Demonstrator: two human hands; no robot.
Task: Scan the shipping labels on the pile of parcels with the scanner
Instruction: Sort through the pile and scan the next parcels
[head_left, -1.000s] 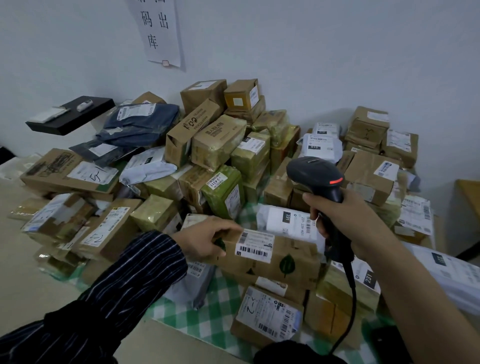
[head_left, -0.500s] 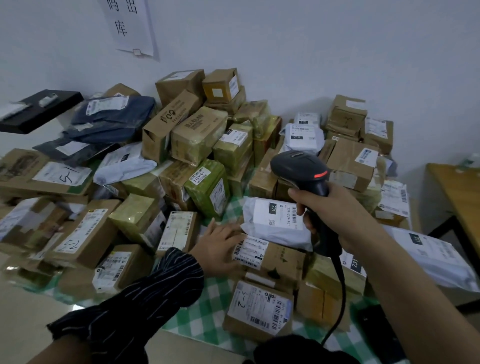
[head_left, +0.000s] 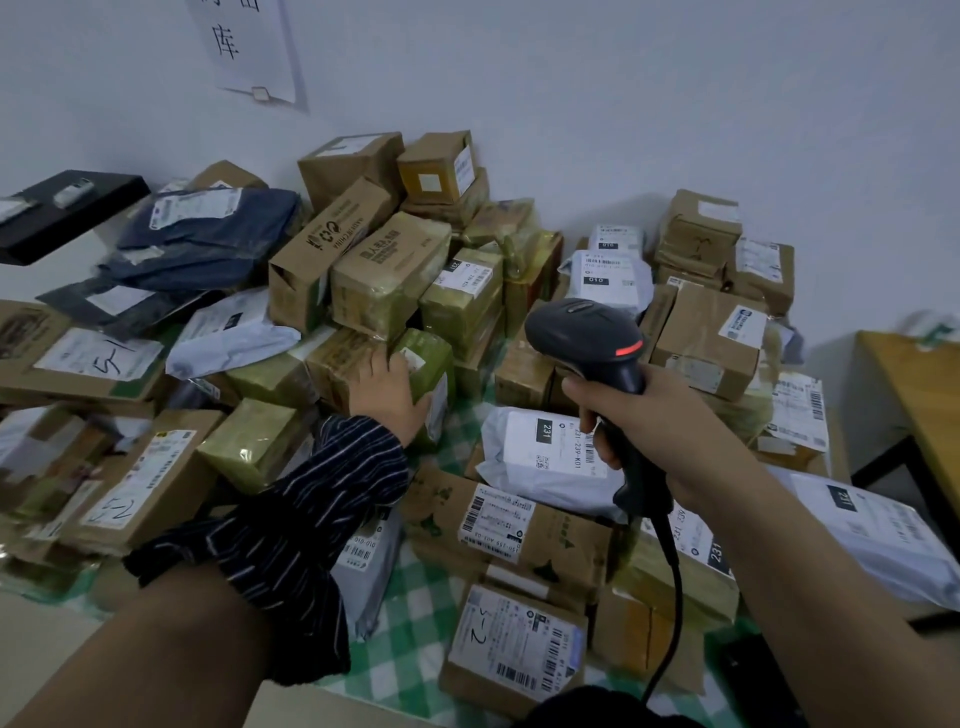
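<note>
Scanner (head_left: 592, 343) gripped in right hand (head_left: 639, 431) over parcels (head_left: 389, 280).
Left hand (head_left: 387, 389) clasps a green parcel (head_left: 434, 358), just left of the scanner.

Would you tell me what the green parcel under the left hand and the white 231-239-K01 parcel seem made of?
The green parcel: seemingly a box under glossy film, given its sheen. The white 231-239-K01 parcel: soft matte plastic mailer, wrinkled.

A parcel dispatch room: labelled brown cardboard boxes (head_left: 387, 275) and white plastic mailers (head_left: 545, 460) heaped at twelve o'clock, white paper wall notice (head_left: 244, 49) at eleven.
</note>
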